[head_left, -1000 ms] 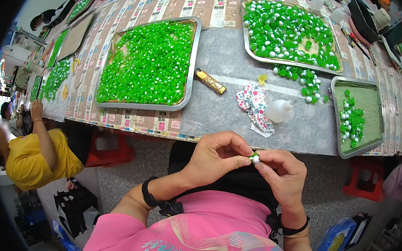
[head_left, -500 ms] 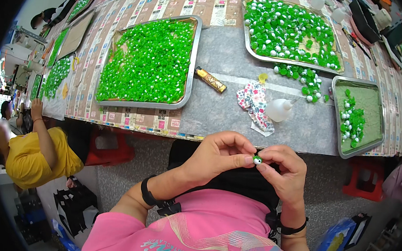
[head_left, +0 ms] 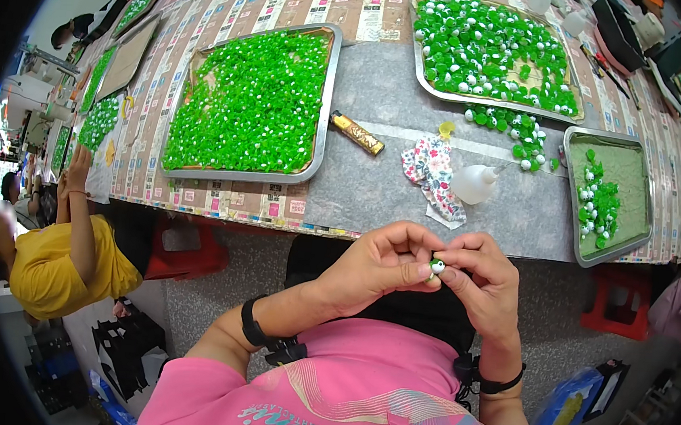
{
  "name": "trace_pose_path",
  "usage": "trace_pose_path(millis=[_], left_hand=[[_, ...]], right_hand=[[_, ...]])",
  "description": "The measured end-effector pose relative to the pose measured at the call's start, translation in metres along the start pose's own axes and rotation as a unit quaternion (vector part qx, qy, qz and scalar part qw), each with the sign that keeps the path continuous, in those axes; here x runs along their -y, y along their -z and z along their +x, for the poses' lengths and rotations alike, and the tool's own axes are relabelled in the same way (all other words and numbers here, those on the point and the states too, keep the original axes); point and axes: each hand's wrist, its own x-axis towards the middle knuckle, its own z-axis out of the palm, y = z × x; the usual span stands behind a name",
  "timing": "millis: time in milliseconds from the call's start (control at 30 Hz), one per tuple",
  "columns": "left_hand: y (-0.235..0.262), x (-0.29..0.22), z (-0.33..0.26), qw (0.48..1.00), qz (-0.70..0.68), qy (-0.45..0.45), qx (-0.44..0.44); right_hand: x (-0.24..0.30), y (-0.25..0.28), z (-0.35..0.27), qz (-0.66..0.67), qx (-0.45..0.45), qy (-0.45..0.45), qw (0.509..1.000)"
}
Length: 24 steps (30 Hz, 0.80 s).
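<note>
Just off the table's front edge, both hands pinch one small eyeball piece (head_left: 438,266), white with a black pupil and green around it. My left hand (head_left: 378,263) grips its left side between thumb and fingers. From the other side, the thumb and fingertips of my right hand (head_left: 483,280) close on it too. Fingers cover part of the piece. Beyond them on the grey sheet lie a floral cloth (head_left: 433,172) and a white squeeze bottle (head_left: 472,184), tipped over, its nozzle toward the right.
A large tray of green pieces (head_left: 320,138) stands left; another tray (head_left: 496,105) of eyeball pieces is at the back right, some spilled before it. A smaller tray (head_left: 638,190) sits right. A gold-and-black tube (head_left: 357,134) lies mid-table. A person in yellow (head_left: 68,266) sits left.
The eyeball piece has turned a little between my fingertips and my right fingers have shifted slightly. At the left, the person in yellow has brought raised hands together.
</note>
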Motion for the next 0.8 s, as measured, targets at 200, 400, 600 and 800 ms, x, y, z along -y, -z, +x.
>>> trace_pose_path(millis=[200,400,600,800], left_hand=[[-0.004,-0.001,-0.001,0.996,0.071,-0.047,-0.006],[0.009,0.001,-0.001,0.999,-0.045,-0.010,0.018],[0.010,0.002,-0.001,0.996,-0.082,0.011,0.024],[0.008,0.004,-0.002,0.997,-0.077,0.019,-0.009]], right_hand=[[-0.003,-0.002,0.005,0.072,0.000,-0.038,0.997],[-0.006,-0.001,0.009,0.086,0.037,-0.038,0.995],[-0.009,-0.001,0.009,0.069,0.033,-0.026,0.997],[-0.006,-0.004,0.010,-0.008,0.006,0.038,0.999]])
